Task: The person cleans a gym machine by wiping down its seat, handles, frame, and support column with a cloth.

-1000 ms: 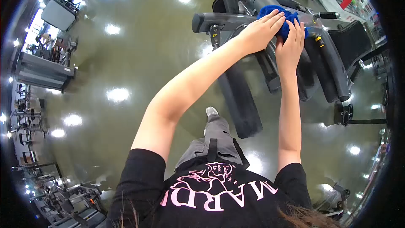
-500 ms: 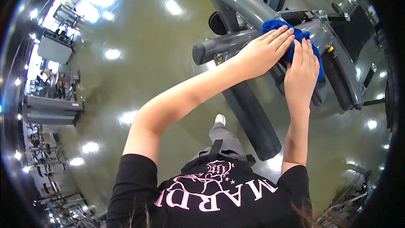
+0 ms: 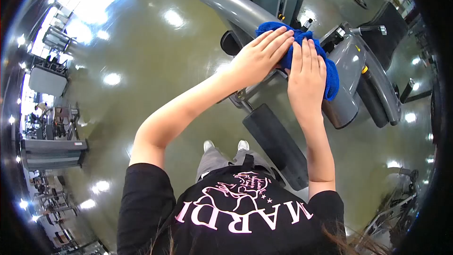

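Observation:
A blue cloth (image 3: 330,76) is draped over a thick grey tube of the exercise machine (image 3: 343,108). My left hand (image 3: 264,54) presses on the cloth's left part, its fingers held together and pointing up to the right. Beside it, my right hand (image 3: 307,75) grips the cloth from above with its fingers bent over it. The fingertips of both hands nearly meet. My palms and the cloth's underside are hidden, as is the tube surface beneath them.
A black padded roller (image 3: 276,144) juts out below my hands, close to my legs. Another grey tube (image 3: 236,7) runs up to the left. A black seat pad (image 3: 387,30) is at the right. More gym equipment (image 3: 54,153) lines the left side.
Both hands and the cloth have moved left in view, and the camera view has shifted. More of the grey tube shows to the right of the cloth. Both my shoes are visible now.

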A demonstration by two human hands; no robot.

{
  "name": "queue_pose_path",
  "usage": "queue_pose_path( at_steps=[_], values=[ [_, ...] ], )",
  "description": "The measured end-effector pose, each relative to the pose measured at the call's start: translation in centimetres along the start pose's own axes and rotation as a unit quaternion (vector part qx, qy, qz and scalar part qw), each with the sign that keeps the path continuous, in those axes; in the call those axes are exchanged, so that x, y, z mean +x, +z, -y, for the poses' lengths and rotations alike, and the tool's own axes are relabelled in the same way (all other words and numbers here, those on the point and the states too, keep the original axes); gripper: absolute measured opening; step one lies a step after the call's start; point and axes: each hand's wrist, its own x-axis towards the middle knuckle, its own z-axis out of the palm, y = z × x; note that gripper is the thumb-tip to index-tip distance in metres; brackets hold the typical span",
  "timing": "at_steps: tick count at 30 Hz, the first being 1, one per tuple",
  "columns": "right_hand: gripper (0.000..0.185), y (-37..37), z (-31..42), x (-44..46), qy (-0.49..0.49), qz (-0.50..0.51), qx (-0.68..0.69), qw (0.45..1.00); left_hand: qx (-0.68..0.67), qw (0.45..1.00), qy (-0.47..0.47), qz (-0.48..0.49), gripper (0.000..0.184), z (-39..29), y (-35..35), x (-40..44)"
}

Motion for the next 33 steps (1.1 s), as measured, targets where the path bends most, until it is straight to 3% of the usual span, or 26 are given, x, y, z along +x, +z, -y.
queue_pose_path(
  at_steps=[6,10,13,25,33],
  values=[
    [0.043,1.0,1.3,1.7,0.020,0.005,0.006,1.000,-0.034,0.999,0.029,0.025,0.064,3.0,-1.0,0.2],
    [0.060,1.8,3.0,3.6,0.042,0.019,0.038,0.998,-0.012,0.998,0.057,0.032,0.066,6.3,-1.3,-0.2],
    [0.046,3.2,4.7,5.6,0.033,0.009,0.003,0.999,-0.015,0.997,0.067,0.033,0.067,9.3,-1.8,-0.6],
    [0.038,11.1,13.7,16.7,0.049,-0.035,0.010,0.998,-0.022,0.998,0.053,0.042,0.063,24.5,-3.6,-4.0],
    [0.036,13.3,16.2,20.0,0.077,-0.042,0.012,0.996,-0.221,0.971,0.011,0.087,0.060,29.0,-4.5,-4.2]
  ],
)
